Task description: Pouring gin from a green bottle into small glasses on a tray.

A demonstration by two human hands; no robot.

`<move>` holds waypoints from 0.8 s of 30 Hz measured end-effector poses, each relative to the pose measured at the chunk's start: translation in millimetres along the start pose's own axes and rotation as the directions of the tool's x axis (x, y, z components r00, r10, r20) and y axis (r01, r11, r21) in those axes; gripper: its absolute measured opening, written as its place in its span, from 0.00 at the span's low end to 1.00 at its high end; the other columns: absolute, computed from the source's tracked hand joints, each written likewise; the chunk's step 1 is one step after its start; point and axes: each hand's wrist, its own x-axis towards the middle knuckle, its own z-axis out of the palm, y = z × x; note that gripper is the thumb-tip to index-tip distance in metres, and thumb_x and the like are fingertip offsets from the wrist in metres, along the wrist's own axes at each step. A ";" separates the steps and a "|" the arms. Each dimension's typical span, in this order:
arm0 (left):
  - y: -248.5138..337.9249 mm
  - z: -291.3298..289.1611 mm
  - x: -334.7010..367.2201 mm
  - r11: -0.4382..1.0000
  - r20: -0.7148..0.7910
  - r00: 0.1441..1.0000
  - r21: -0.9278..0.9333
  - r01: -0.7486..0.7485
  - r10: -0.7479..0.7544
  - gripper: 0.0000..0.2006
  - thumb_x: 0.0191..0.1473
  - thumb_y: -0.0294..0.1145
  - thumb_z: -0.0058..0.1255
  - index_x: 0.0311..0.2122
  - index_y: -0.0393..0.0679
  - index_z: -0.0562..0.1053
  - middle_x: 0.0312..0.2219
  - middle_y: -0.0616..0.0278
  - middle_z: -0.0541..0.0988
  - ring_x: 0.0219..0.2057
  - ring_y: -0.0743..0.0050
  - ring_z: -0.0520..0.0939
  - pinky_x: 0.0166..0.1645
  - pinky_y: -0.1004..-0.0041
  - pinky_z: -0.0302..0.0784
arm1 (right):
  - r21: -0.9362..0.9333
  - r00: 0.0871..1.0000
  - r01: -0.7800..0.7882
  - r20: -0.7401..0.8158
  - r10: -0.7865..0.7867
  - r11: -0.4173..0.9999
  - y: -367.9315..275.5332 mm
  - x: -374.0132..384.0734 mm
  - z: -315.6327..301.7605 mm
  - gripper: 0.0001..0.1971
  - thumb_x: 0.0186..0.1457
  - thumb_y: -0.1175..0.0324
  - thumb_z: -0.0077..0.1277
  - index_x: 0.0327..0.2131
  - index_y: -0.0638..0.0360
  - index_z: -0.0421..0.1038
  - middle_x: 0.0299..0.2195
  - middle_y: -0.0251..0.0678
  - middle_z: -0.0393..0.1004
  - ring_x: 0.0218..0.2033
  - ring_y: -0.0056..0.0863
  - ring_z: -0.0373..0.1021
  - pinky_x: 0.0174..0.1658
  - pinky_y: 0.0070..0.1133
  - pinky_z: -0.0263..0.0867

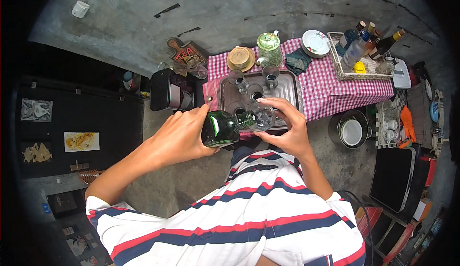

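A dark green glass bottle [219,129] lies tipped on its side near the centre of the view, its neck pointing to 3 o'clock and its mouth touching the rim of a small clear glass [262,117]. We see the left hand [184,134] with its grip wrapped closed around the bottle's base, and the right hand [286,127] with its grip curled closed around the glass, fingers arched over the top. Both are held just above the near edge of a grey metal tray [287,86]. On the tray, toward 12 o'clock, stand several more small glasses [238,79], some holding dark liquid. The tray rests on a table under a red and white checked cloth [335,91]. Further toward 12 o'clock sit a round wooden coaster [241,58] and a green lidded jar [269,48]. At 2 o'clock a wire basket [342,69] holds upright bottles, with stacked plates [316,42] just beside it. At 6 o'clock is our striped shirt [249,218]
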 end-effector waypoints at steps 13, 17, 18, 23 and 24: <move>1.0 0.1 -1.4 1.000 0.006 1.000 -0.014 0.013 -0.013 0.30 0.36 0.40 0.69 0.39 0.30 0.67 0.34 0.37 0.78 0.37 0.38 0.81 0.41 0.57 0.76 | -0.001 1.000 -0.004 0.021 0.004 1.000 0.0 -0.8 -0.6 0.33 0.37 0.77 0.69 0.52 0.62 0.71 0.51 0.42 0.72 0.53 0.30 0.70 0.52 0.25 0.71; 0.1 2.5 -1.3 0.999 -0.005 1.000 -0.034 0.008 -0.008 0.30 0.36 0.40 0.69 0.38 0.30 0.67 0.33 0.39 0.78 0.35 0.39 0.81 0.40 0.57 0.76 | 0.041 1.000 -0.029 0.012 0.029 0.999 1.3 -1.1 0.6 0.34 0.37 0.77 0.69 0.53 0.62 0.70 0.52 0.42 0.71 0.54 0.31 0.69 0.53 0.25 0.71; -0.2 3.5 -1.3 0.999 -0.012 1.000 -0.046 0.008 -0.009 0.29 0.36 0.40 0.70 0.38 0.30 0.67 0.32 0.39 0.78 0.35 0.39 0.81 0.39 0.58 0.76 | 0.042 0.999 -0.030 0.013 0.029 0.999 2.3 -1.1 1.1 0.34 0.37 0.77 0.69 0.53 0.62 0.70 0.52 0.42 0.71 0.54 0.31 0.69 0.53 0.25 0.71; -3.2 10.7 -0.9 0.997 -0.019 1.000 -0.072 0.002 -0.003 0.30 0.37 0.40 0.69 0.39 0.30 0.67 0.34 0.38 0.78 0.35 0.38 0.80 0.39 0.55 0.76 | 0.090 0.998 -0.006 -0.066 0.012 0.996 5.9 -1.6 5.5 0.31 0.38 0.72 0.69 0.51 0.57 0.73 0.48 0.36 0.76 0.51 0.30 0.72 0.47 0.24 0.71; -3.5 12.9 -0.9 0.996 -0.049 0.999 -0.085 -0.004 0.000 0.29 0.36 0.40 0.70 0.37 0.31 0.67 0.31 0.40 0.79 0.34 0.39 0.81 0.38 0.58 0.76 | 0.088 0.998 -0.008 -0.063 0.014 0.996 6.8 -2.1 5.7 0.31 0.38 0.72 0.69 0.51 0.57 0.73 0.48 0.36 0.76 0.51 0.30 0.72 0.47 0.24 0.71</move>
